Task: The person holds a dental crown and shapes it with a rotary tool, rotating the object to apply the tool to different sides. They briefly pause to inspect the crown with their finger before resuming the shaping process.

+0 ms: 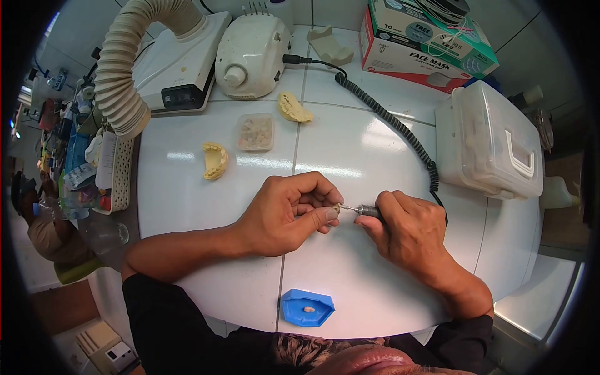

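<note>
Between the thumb and fingers of my left hand [294, 212] is a small yellowish piece [337, 207], too small to name for sure. My right hand [409, 228] grips a dark rotary handpiece [370, 212], its thin bit pointing left and meeting or nearly meeting the piece. A coiled black cord [400, 119] runs from the handpiece side back to a white control unit [250, 56]. Nearer my body lies a blue tray [295, 317] with a small tooth-coloured piece [309, 309] in it.
Yellow dental casts [215, 161] [294, 107] and a clear box [255, 132] of small pieces lie beyond my left hand. A ribbed hose [115, 81] arches at back left. A face mask box [419, 53] and a lidded plastic case [490, 140] stand right. Another person [50, 231] sits far left.
</note>
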A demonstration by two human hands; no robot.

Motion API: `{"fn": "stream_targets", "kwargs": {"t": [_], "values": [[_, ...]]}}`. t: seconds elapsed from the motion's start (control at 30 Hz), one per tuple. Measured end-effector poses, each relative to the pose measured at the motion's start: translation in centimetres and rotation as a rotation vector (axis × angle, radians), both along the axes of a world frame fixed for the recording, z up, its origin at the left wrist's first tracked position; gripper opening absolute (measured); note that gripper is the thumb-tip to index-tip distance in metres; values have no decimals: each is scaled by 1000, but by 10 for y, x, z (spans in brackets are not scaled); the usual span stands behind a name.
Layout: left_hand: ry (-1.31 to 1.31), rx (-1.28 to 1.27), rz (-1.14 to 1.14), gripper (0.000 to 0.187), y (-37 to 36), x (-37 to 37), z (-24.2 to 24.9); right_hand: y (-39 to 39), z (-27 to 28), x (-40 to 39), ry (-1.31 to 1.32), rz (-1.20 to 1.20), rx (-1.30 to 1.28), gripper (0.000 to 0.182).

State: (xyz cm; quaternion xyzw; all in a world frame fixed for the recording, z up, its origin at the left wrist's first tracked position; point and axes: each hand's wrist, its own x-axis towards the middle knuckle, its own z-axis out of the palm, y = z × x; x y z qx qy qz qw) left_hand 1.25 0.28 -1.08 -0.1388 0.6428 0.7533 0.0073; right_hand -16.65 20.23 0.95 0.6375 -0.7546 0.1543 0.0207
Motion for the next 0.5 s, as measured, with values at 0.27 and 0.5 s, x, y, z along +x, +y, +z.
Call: {"fn": "stream_targets", "kwargs": {"t": [0.27,0.5], "values": [[14,45,34,16,3,0,-1,0,0,-1,5,1,6,49],[16,36,44,16,3,-1,-1,0,-2,-1,-1,0,-5,49]]}}
